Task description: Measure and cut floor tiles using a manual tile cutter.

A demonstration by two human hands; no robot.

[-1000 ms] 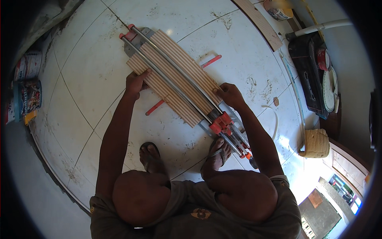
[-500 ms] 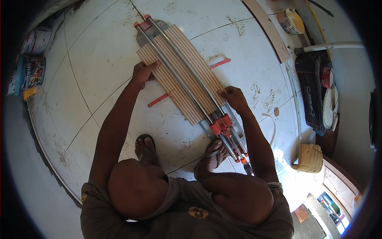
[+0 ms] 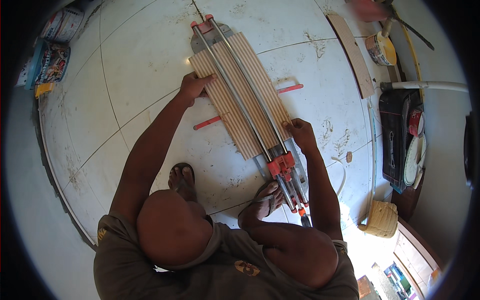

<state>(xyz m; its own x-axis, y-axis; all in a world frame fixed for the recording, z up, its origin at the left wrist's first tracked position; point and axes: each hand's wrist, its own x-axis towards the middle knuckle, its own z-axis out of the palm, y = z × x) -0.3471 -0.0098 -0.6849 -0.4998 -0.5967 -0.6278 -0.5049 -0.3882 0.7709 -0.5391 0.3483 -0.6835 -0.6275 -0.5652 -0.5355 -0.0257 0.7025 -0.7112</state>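
A beige ribbed tile (image 3: 222,107) lies lengthwise on a manual tile cutter (image 3: 281,163), beneath its two steel rails. My left hand (image 3: 192,88) pinches the tile's left edge near the far end, thumb on top and fingers partly hidden below. At the right edge, close to the near end, my right hand (image 3: 303,134) holds the tile between thumb and fingers. The cutter's red carriage sits at the near end of the rails, just past the tile. Red support bars stick out on both sides.
Another ribbed strip (image 3: 350,55) lies at the far right, beside a tub (image 3: 381,49). A black bag (image 3: 397,135), a white pipe (image 3: 430,87) and a yellowish foam block (image 3: 382,220) line the right wall. Buckets (image 3: 54,60) stand at the left. My sandalled feet flank the cutter's near end.
The view has shifted, so most things appear farther right. Both hands keep hold of the tile, which stays under the rails. A blurred reddish shape has come in above the tub.
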